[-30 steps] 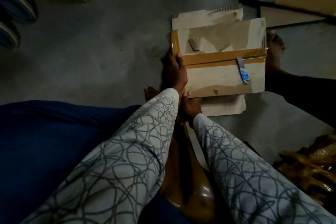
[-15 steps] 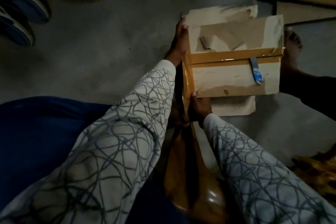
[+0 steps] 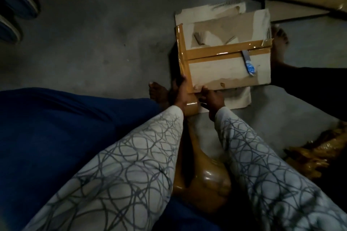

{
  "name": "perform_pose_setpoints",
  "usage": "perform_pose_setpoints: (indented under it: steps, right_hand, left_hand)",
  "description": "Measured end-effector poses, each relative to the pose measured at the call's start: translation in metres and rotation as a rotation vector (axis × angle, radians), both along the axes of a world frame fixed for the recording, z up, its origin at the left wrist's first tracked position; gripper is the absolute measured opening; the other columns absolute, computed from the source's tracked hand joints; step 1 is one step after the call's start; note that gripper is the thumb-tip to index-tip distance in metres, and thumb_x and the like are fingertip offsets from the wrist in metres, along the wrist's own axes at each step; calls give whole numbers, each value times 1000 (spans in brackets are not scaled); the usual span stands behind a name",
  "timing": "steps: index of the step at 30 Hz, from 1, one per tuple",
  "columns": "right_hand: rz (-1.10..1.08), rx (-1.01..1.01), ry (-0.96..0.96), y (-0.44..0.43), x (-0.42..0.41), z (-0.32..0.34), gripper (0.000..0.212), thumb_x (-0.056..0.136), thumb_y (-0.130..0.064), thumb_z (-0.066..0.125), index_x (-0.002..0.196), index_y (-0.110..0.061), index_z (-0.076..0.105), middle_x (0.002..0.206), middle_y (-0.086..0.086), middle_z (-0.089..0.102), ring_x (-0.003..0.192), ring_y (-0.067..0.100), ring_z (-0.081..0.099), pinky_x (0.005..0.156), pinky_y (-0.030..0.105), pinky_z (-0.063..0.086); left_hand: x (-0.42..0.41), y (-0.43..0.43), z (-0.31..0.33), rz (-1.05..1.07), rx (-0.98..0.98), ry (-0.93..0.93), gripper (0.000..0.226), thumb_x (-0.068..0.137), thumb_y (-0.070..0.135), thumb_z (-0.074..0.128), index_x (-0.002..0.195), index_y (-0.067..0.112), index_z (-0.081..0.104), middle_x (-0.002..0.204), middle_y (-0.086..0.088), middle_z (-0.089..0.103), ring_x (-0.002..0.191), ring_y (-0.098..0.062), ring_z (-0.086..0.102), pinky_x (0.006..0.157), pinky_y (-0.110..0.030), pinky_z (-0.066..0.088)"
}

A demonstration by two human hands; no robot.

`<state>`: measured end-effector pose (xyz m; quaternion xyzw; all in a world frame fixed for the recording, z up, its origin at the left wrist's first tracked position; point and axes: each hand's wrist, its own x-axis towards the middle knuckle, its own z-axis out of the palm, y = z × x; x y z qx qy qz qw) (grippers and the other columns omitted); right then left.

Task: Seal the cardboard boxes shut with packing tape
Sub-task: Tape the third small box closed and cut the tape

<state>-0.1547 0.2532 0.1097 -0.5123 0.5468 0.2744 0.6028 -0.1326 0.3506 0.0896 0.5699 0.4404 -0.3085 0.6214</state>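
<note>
The left hand (image 3: 180, 91) has come back from the far end of the box (image 3: 225, 74) to its near corner, so it now sits just beside the right hand (image 3: 211, 98) – half a second ago it was stretched out along that edge. Ahead of it the strip of brown tape (image 3: 183, 52) lies flat along the whole side and folds over the far corner. This suggests the smoothing pass is done and the strip now wants cutting free. The left hand's fingers curl round the corner over the tape. The right hand is bent with its fingertips on the near edge, but in this dim light I cannot tell whether it pinches the tape or only presses. From between the two hands the tape runs back toward the body to the roll (image 3: 206, 180), which is half hidden between the sleeves. A blue-handled cutter (image 3: 248, 63) lies on the lid, off to the right of both hands and out of immediate reach. The box rests on the floor (image 3: 112, 43) – a bare foot (image 3: 279, 38) shows past its far right corner.
</note>
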Motion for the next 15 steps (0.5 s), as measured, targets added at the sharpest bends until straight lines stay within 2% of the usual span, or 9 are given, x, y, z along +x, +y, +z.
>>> perform_pose_setpoints:
  steps: [2,3,4,7,8,10,12,14,15]
  right_hand:
    - [-82,32,-20,-6,5,3,13,97,-14,58,90,-6,64,85,14,65,70,23,61,67,34,50]
    - [-102,52,-50,-7,8,2,11,98,-11,56,96,-3,64,84,13,66,70,21,62,66,32,51]
    - [-107,68,-96,-8,13,0,12,99,-10,54,101,-4,64,85,11,68,71,19,63,66,31,51]
    - [-98,137,-279,-18,41,0,16,104,-13,47,97,-19,60,90,2,65,77,12,63,68,25,52]
    - [-79,145,-325,-23,55,1,16,105,-14,46,97,-21,58,90,1,62,79,12,62,71,25,51]
    - [88,90,-324,-34,82,0,12,105,-14,46,105,-17,58,93,2,61,83,14,60,76,31,50]
    - [324,-51,-232,-45,100,-3,18,102,-25,54,111,-12,63,96,7,66,81,19,62,76,37,49]
    - [423,-174,-147,-49,106,-6,40,93,-52,62,107,-15,68,99,7,71,82,22,65,71,37,50]
    - [424,-163,-116,-48,110,-6,53,86,-64,64,109,-17,68,101,6,72,86,21,66,70,37,51]
  left_hand:
    - [-11,0,-10,89,-105,46,86,74,48,83,137,-2,55,129,-23,61,129,-49,51,98,-42,53]
    - [-15,-1,-13,95,-122,22,91,61,44,88,132,-5,59,125,-28,63,124,-52,54,99,-53,52]
    - [-8,-2,-16,108,-129,-9,86,58,38,87,129,-5,62,119,-27,66,117,-52,58,96,-52,53]
    - [35,-5,10,119,-80,-69,66,59,40,88,115,16,65,98,-7,69,95,-32,67,70,-27,58]
    - [49,-5,8,125,-67,-72,67,56,43,85,116,21,68,100,-5,71,97,-33,68,69,-32,60]
    - [67,-3,-4,128,12,-129,63,55,42,80,115,23,73,108,-10,73,101,-39,68,73,-54,62]
    - [74,1,-33,138,138,-180,50,60,39,76,105,17,74,105,-12,73,99,-37,68,81,-56,59]
    - [78,0,-29,106,193,-177,37,67,41,75,97,18,72,102,-10,72,96,-33,68,83,-54,59]
    - [78,0,-29,88,193,-184,29,73,39,76,94,20,70,101,-9,71,95,-31,67,83,-53,59]
